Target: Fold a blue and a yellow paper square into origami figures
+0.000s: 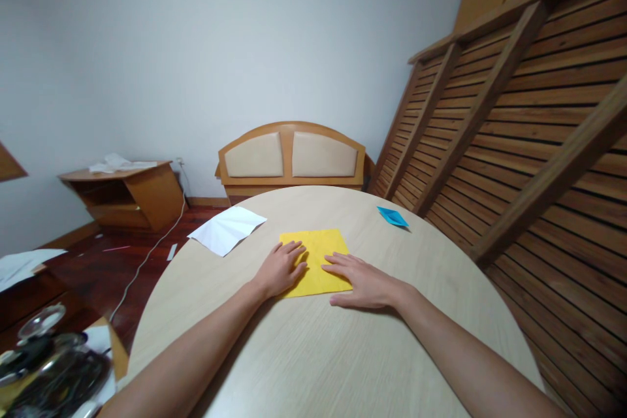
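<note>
A yellow sheet of paper point(313, 241), roughly square, lies flat on the round pale wood table point(313, 353). My left hand point(283, 268) rests on its left side, fingers spread out over the paper. On its right edge lies my right hand point(360, 279), fingers stretched across the sheet and the thumb on the table just off the near edge. Both palms face down. Neither hand grips anything. Parts of the sheet's left and right edges are hidden under the hands.
A creased white sheet point(228, 230) lies at the table's back left. A folded blue paper boat point(392, 217) sits at the back right. Wooden slats point(490, 144) lean along the right side, close to the table. Left of it stands a cluttered surface point(117, 356).
</note>
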A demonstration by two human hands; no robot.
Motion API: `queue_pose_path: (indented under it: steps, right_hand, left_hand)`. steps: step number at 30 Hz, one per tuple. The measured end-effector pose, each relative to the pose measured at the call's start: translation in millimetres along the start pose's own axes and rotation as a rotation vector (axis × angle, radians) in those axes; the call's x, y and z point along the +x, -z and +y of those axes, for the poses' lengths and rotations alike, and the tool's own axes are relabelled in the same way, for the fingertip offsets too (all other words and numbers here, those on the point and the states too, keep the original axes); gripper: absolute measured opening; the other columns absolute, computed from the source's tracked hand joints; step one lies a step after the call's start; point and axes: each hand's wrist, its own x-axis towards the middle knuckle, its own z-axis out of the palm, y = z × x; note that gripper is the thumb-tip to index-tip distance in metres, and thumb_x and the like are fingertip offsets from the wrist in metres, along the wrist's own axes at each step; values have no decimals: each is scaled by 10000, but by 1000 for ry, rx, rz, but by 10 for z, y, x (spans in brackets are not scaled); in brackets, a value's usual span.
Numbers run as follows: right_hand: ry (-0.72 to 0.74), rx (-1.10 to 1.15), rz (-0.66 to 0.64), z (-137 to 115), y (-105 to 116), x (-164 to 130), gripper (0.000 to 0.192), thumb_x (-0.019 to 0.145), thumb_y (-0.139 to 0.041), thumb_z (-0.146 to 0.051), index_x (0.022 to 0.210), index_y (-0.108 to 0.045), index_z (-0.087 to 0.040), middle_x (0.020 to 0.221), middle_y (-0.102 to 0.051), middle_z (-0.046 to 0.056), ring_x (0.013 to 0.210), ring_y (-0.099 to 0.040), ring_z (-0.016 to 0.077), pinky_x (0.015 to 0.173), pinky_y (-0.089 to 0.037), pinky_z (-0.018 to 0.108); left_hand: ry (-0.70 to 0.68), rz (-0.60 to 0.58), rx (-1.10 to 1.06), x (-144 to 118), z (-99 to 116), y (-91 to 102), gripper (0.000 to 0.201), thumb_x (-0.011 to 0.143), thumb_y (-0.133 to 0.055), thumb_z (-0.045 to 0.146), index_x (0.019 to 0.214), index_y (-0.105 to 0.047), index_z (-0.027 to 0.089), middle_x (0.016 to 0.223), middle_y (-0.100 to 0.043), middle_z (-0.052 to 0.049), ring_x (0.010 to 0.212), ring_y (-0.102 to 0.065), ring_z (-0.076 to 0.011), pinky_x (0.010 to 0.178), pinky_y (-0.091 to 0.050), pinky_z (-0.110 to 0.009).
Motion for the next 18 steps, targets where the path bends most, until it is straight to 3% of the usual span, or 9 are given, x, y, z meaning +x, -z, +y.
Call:
queue_pose_path:
  steps: [3,7,11,18]
  right_hand:
    - [-21,-8,27,78,-6,6,813,829,-575,-693,1479,-458,-217,1578,-344,127,1461,-285,321,1205,-194,476]
    - [-24,-4,61,170,-4,-2,769,851,-568,-663,1467,-475,-212,1567,-369,121,1452,-303,313,1202,-208,468]
    - [-30,8,69,205,-4,-10,762,848,-576,-658,1460,-485,-214,1566,-374,115,1450,-309,311,1201,-218,468]
    - [-37,29,85,217,-6,-9,742,846,-586,-642,1449,-501,-218,1558,-389,109,1440,-328,310,1200,-227,461]
  left_hand:
    - [-156,5,-68,-24,49,51,453,966,-490,425,1340,-573,184,1428,-547,-117,1317,-509,-252,1137,-366,-429]
    - [-282,-101,-78,-58,81,59,603,890,-587,539,1369,-548,174,1445,-525,-137,1353,-468,-303,1128,-383,-452]
    - [-312,-146,-63,-64,68,61,611,896,-579,535,1364,-553,143,1465,-498,-158,1386,-424,-323,1141,-366,-465]
    - [-363,-125,-11,-50,110,141,443,947,-523,467,1250,-632,162,1383,-582,-149,1300,-530,-298,1085,-435,-439]
